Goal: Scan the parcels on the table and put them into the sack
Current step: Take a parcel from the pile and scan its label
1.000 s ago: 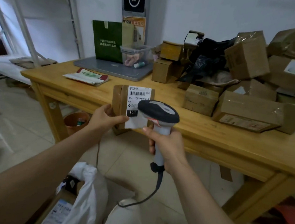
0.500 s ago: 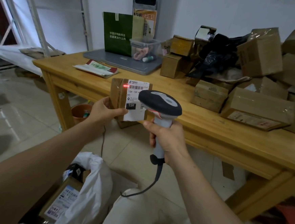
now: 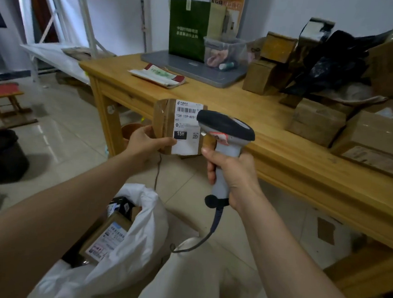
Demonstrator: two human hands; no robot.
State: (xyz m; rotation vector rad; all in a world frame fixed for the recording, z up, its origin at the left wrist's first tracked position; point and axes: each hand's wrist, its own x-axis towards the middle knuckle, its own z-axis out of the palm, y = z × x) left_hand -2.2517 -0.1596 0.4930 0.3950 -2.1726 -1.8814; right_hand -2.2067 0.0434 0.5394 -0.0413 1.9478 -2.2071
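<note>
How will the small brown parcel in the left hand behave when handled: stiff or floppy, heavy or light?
Probably stiff: the parcel shows flat faces and square edges. Likely light: the left hand holds it by one side alone.

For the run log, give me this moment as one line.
left hand: holds parcel | right hand: grips scanner at its label | sack: open below, partly filled

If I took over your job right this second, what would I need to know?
Left hand holds a small brown cardboard parcel with a white label, upright, in front of the wooden table.
Right hand grips the grey-and-black handheld scanner, pointed at that label.
Done: labelled boxes already lie in the white plastic sack on the floor.
Left: finish this scan, sack the parcel, then do the pile of brown boxes on the table.
</note>
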